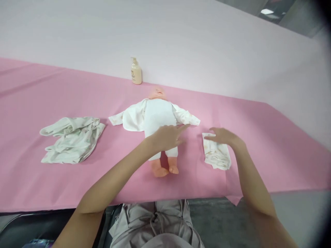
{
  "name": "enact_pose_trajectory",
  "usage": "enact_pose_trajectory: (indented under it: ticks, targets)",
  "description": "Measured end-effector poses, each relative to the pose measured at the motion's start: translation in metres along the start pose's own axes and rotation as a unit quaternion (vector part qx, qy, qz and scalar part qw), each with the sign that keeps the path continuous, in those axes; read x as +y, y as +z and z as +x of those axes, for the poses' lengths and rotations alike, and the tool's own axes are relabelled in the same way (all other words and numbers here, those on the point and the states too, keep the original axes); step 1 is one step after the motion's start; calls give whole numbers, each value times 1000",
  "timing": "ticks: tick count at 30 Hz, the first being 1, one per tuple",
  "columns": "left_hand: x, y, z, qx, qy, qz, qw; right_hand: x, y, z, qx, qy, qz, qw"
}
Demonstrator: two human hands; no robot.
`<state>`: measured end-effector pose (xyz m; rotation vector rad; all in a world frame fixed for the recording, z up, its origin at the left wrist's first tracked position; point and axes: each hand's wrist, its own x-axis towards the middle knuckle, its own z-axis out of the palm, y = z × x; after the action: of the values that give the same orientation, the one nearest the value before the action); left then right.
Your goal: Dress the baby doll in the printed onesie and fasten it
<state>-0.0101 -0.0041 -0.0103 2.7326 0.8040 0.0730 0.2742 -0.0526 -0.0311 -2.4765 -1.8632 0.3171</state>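
A baby doll (158,117) lies on its back on the pink table cover (51,93), head pointing away from me, with a white printed top spread open under it. My left hand (167,137) hovers over the doll's lower body, fingers stretched out toward the right and holding nothing. My right hand (222,136) rests flat, fingers apart, on the far end of a small folded white cloth (217,156) lying to the right of the doll.
A crumpled white printed garment (72,139) lies on the left of the cover. A cream pump bottle (136,71) stands behind the doll against the pale wall. The table's near edge runs just above my lap.
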Motion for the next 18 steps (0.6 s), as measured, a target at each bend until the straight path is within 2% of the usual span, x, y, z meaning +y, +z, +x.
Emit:
enact_pose_trajectory:
  ticks: [1,2,3,7,11,13,15,16,18]
  targets:
    - [6,0,-7,-3,-11,23,1000,11,14,-14,-60,-16,13,998]
    - [11,1,-14,-8,-25,49,998,20,28,-29,-86,-31,19,996]
    - [17,1,-21,-18,-40,68,997,27,40,-43,-80,-37,25,996]
    - [41,9,-48,-71,-69,52,994,35,77,-89,24,-19,68,997]
    - [62,21,-76,-93,-58,-9,994,36,99,-108,81,-33,21,996]
    - [69,23,-90,-89,-52,-25,994,34,100,-111,125,-12,19,992]
    - [77,21,-103,-55,-49,-27,997,25,89,-120,193,0,80,978]
    - [82,19,-109,-29,-49,-29,998,17,80,-128,234,-6,134,963]
    - [98,15,-120,28,-35,-61,997,-8,56,-158,319,-27,271,908]
